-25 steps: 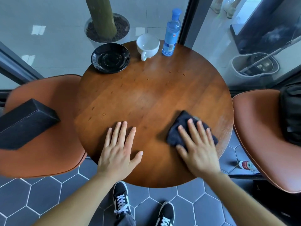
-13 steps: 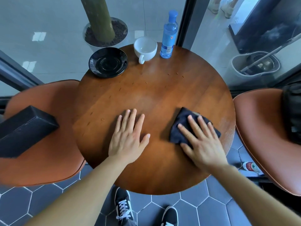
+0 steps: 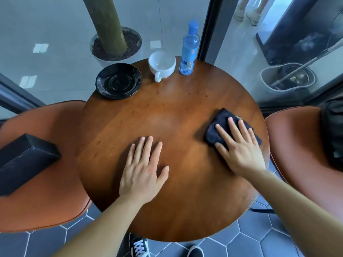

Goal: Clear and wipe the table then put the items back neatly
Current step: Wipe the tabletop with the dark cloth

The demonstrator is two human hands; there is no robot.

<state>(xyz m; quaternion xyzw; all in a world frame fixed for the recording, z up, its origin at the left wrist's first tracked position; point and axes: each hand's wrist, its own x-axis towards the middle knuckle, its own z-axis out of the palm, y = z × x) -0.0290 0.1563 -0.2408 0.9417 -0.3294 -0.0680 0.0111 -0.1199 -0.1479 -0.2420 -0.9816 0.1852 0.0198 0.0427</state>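
Observation:
A round wooden table (image 3: 172, 117) fills the middle of the view. My right hand (image 3: 239, 145) presses a dark cloth (image 3: 220, 127) flat onto the table's right side, fingers straight. My left hand (image 3: 144, 167) lies flat on the wood near the front, fingers spread, holding nothing. At the far edge stand a black saucer (image 3: 118, 81), a white cup (image 3: 161, 64) and a blue water bottle (image 3: 189, 49). A few small droplets dot the wood near the middle.
Orange chairs flank the table; the left chair (image 3: 46, 182) carries a black box (image 3: 22, 162), the right chair (image 3: 300, 145) a dark bag (image 3: 332, 134). Behind the glass are a potted trunk (image 3: 111, 34) and a mop bucket (image 3: 287, 76). My shoes (image 3: 139, 245) show below.
My right hand has slid the cloth farther away and toward the table's right edge. My left hand has moved forward a little, still flat on the wood.

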